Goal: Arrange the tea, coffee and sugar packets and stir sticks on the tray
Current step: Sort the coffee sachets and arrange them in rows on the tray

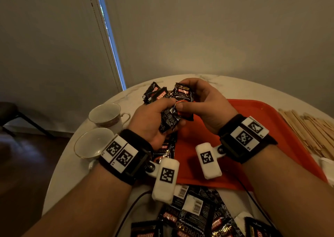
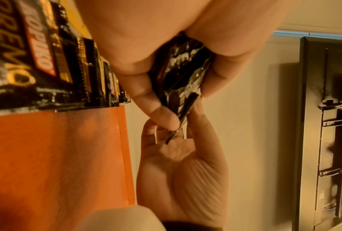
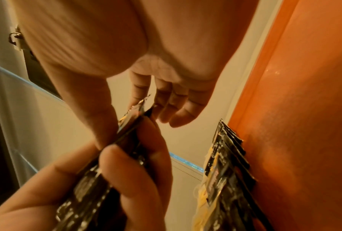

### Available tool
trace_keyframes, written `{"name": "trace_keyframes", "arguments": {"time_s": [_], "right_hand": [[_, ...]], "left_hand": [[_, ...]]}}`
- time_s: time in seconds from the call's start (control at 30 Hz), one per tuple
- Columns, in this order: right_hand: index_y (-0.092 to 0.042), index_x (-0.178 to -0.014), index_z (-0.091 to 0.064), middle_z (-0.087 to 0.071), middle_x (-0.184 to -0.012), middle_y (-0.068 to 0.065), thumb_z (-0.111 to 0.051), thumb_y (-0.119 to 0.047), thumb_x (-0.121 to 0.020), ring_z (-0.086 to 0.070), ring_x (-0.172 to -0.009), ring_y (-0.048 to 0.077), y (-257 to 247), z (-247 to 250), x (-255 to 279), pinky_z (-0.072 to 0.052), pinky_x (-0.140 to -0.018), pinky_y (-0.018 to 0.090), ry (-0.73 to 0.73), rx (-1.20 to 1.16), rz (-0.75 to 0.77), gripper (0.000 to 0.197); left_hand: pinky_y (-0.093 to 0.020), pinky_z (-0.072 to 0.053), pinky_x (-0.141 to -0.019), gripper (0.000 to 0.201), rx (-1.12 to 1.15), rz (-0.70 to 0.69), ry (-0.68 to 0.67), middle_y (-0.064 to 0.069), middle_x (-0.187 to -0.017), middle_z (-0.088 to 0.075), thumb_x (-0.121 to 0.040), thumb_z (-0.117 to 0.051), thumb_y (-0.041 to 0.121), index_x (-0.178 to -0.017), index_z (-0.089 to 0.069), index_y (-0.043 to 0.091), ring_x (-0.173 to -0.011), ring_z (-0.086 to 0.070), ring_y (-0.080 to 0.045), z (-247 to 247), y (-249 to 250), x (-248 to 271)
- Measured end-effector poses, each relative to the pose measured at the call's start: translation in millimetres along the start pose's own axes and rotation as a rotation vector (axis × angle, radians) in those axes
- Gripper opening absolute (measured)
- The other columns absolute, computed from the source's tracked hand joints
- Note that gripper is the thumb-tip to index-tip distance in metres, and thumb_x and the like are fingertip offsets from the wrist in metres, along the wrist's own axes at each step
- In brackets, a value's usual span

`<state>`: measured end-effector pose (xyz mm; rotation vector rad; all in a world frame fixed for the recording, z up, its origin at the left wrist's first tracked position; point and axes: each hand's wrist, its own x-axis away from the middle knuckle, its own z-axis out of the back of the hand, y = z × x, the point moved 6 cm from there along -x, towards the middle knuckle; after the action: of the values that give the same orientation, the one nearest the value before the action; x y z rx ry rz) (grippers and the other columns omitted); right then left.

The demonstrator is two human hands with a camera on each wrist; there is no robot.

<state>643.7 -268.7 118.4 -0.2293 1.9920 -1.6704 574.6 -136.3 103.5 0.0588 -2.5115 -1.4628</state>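
Note:
Over the orange tray (image 1: 256,126), both hands hold black Kopiko coffee packets. My left hand (image 1: 162,110) grips a fanned bunch of coffee packets (image 1: 168,118) in its curled fingers (image 2: 156,107). My right hand (image 1: 189,99) pinches one Supremo packet (image 1: 183,93) at the top of that bunch, thumb in front and fingers behind. In the right wrist view that packet's edge (image 3: 135,111) sits between the thumb and fingers. More packets (image 2: 27,62) lie in an overlapping row on the tray's left side. Wooden stir sticks (image 1: 310,133) lie piled right of the tray.
Two empty white teacups (image 1: 104,112) (image 1: 90,143) stand on the round marble table (image 1: 72,168) left of the tray. A heap of loose coffee packets (image 1: 195,217) lies at the near edge. A black cable (image 1: 130,207) crosses the table front. Something white (image 1: 327,166) lies at the right edge.

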Motion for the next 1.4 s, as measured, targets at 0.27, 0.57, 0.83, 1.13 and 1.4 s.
{"name": "trace_keyframes", "arguments": {"time_s": [0.27,0.57,0.83,1.13,1.4], "right_hand": [[-0.009,-0.117,-0.060,-0.074,-0.101,0.008,-0.085,0.004,-0.065,-0.072,-0.095,0.026,4,-6,3,-0.061,-0.077,0.037,-0.023,-0.160,-0.072,0.059],[-0.010,-0.094,-0.071,-0.073,-0.087,0.009,-0.068,-0.019,-0.093,-0.068,-0.080,0.024,11,10,4,-0.055,-0.075,0.039,0.205,-0.208,-0.235,0.010],[-0.009,-0.113,-0.064,-0.071,-0.088,0.004,-0.067,-0.007,-0.092,-0.067,-0.068,0.013,14,0,10,-0.053,-0.059,0.027,0.079,-0.092,-0.358,0.022],[-0.005,-0.096,-0.064,-0.069,-0.088,0.010,-0.073,0.000,-0.089,-0.065,-0.071,0.019,29,54,-11,-0.059,-0.065,0.033,0.483,0.003,-0.464,0.012],[-0.013,-0.084,-0.065,-0.073,-0.101,0.012,-0.076,-0.008,-0.087,-0.069,-0.080,0.019,47,83,-50,-0.062,-0.081,0.032,0.362,0.574,-0.652,0.012]], "left_hand": [[-0.036,-0.059,-0.070,0.014,-0.048,-0.047,-0.095,-0.013,-0.089,-0.077,-0.085,-0.071,-0.004,-0.095,-0.072,0.005,-0.080,-0.076,-0.027,-1,3,4],[-0.035,-0.059,-0.065,0.026,-0.099,-0.059,-0.097,-0.018,-0.099,-0.077,-0.083,-0.067,-0.013,-0.101,-0.072,0.005,-0.085,-0.075,-0.029,0,3,6],[-0.029,-0.058,-0.057,0.018,-0.056,-0.067,0.123,-0.017,-0.098,-0.077,-0.086,-0.074,-0.002,-0.104,-0.072,0.002,-0.074,-0.073,-0.026,13,1,-1],[-0.028,-0.056,-0.053,0.026,0.045,-0.049,0.264,-0.021,-0.105,-0.076,-0.090,-0.074,0.009,-0.115,-0.068,0.002,-0.073,-0.072,-0.024,27,5,-5],[-0.028,-0.059,-0.059,0.017,0.041,-0.010,0.253,-0.020,-0.104,-0.077,-0.090,-0.067,0.002,-0.107,-0.067,0.002,-0.068,-0.070,-0.023,28,6,-2]]}}
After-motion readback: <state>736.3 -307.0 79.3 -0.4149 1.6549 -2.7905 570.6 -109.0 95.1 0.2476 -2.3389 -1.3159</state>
